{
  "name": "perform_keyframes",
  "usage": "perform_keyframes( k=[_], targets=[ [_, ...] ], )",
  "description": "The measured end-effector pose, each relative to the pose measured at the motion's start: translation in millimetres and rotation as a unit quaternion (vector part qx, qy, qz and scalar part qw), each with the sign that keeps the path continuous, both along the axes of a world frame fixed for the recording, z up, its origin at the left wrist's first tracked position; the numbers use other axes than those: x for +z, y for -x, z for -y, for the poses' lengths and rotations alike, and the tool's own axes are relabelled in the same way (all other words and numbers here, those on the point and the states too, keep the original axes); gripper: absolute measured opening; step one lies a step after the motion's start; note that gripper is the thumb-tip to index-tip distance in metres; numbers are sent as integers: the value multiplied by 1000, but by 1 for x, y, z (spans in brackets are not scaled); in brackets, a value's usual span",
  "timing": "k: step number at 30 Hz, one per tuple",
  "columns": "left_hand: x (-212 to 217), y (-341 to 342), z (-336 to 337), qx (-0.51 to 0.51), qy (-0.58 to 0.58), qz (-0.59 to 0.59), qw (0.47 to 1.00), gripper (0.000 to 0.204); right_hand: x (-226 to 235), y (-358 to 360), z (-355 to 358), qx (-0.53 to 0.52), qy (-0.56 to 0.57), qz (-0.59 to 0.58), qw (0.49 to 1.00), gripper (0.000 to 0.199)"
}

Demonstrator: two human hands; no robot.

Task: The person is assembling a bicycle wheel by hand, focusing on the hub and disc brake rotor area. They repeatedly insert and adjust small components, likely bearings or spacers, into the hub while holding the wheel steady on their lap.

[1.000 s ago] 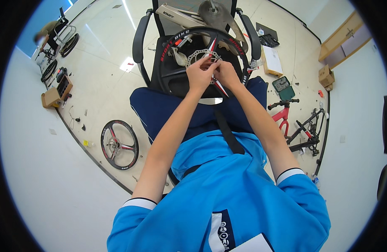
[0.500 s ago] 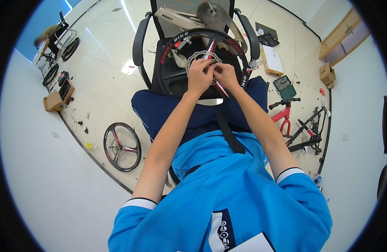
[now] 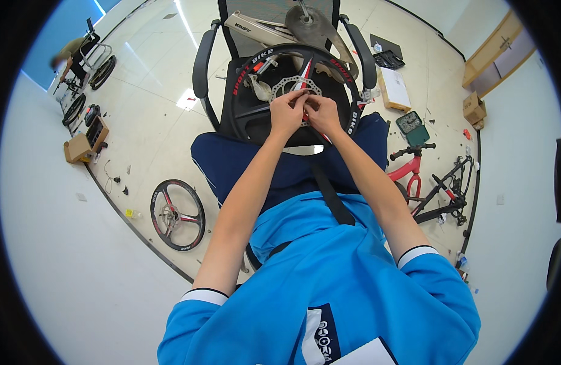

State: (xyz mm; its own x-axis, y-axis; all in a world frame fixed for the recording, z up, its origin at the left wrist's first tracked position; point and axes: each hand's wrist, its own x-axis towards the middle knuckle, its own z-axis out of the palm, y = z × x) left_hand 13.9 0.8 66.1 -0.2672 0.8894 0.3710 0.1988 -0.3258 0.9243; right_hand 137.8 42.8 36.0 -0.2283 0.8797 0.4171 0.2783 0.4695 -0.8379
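Note:
A black bicycle wheel [image 3: 242, 120] with red and white spokes leans on the chair seat in front of my knees. Around its hub sits a perforated brake disc [image 3: 279, 87]. Over the hub my left hand [image 3: 286, 111] and my right hand [image 3: 323, 114] meet, fingertips pinched together. Whatever small thing lies between the fingers is hidden. Behind the wheel rest a cream-coloured frame part [image 3: 254, 27], a crank with a round grey plate [image 3: 311, 25] and a whitish crumpled item [image 3: 261, 90].
The office chair's armrests [image 3: 201, 64] flank the wheel. On the floor lie a second wheel [image 3: 177, 215] at left, and a red bike frame [image 3: 412, 167], a black frame [image 3: 441, 194], a green case [image 3: 413, 126] and a white-topped box [image 3: 395, 89] at right. Far left, another person [image 3: 70, 52] sits.
The wheel has turned slightly under my hands. Both hands have shifted a little, their fingertips still together above the hub.

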Motion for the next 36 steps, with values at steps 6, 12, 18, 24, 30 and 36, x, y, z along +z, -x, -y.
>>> perform_keyframes(
  k=[6,12,18,24,30,36],
  targets=[
    [-7,-3,1,31,-54,16,998,21,7,-2,-1,-50,-6,65,997,17],
    [-9,-6,-4,51,-50,-36,997,19,11,-2,0,-32,-7,51,998,21],
    [-14,-1,-4,20,-111,-72,991,17,0,-3,4,7,13,-19,1000,19],
    [-7,-9,4,23,-39,-14,999,19,-3,-7,1,-30,-2,14,999,15],
    [3,-17,4,74,-36,-31,996,16,3,-2,-2,-64,-22,37,997,17],
    [-5,-9,-2,67,-112,-75,989,13,10,4,5,-44,-46,-18,998,20]
  ],
)
